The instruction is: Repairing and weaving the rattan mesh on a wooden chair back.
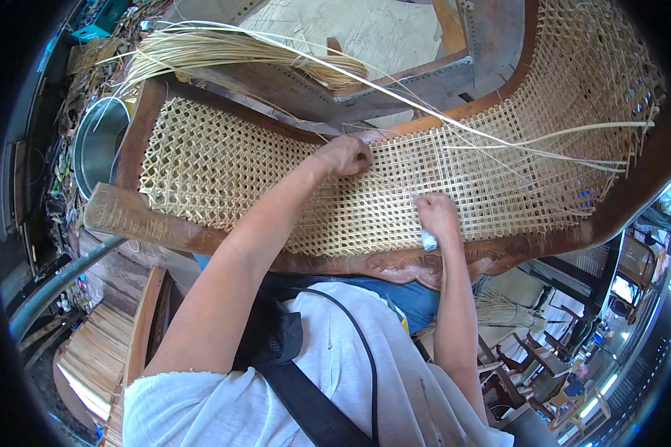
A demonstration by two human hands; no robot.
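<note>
1. Left hand (343, 156): fingers curled over cane weave (395, 205); can't tell what's held.
2. Right hand (438, 216): fingers closed around pale-blue item (429, 241).
3. Weave: under both hands, inside wooden frame (149, 226).
4. Loose strands (611, 125): cross weave; might snap if yanked.

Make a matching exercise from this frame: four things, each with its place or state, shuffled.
1. left hand
2. right hand
3. cane-strand bundle
4. metal bucket

A. round-mouthed, left of the woven cane panel
B. closed around a pale blue item
C. over the panel, beside its far wooden rail
D. pale tan, beyond the far rail

Pairs: 1-C; 2-B; 3-D; 4-A
</note>
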